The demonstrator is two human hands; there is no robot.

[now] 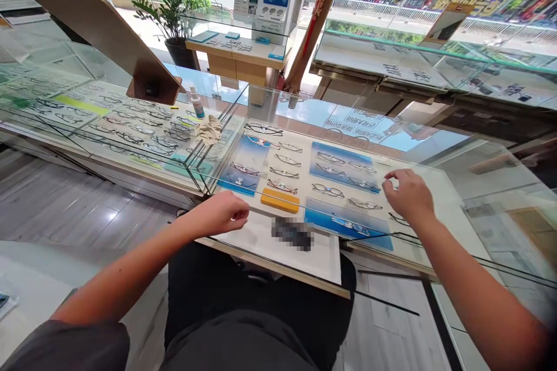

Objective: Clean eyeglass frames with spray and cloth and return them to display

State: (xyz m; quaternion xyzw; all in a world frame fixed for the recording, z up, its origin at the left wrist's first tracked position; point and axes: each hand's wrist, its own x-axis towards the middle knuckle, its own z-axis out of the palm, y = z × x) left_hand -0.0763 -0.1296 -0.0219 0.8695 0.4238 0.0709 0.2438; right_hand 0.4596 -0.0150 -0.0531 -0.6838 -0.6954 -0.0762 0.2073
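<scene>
My left hand (pixel 228 213) is loosely closed over the left side of a pulled-out white drawer (pixel 324 264), with nothing visible in its curled fingers. To the right, my right hand (pixel 411 196) hovers over the glass display counter, its thumb and index finger curled together into a small ring; I see nothing between them. Nearest to it are a blue display card (pixel 374 169) bearing eyeglasses and a pair of eyeglasses (pixel 364 204). A blurred-out dark object (pixel 292 233) lies in the drawer. Behind that sits a yellow glasses case (pixel 280 200).
Several rows of eyeglasses (pixel 150 122) fill the left counter, where a spray bottle (pixel 197 103) and a crumpled beige cloth (pixel 209 130) rest on the glass. A tilted mirror (pixel 104 35) stands farther left. More display cases (pixel 435 64) line the window.
</scene>
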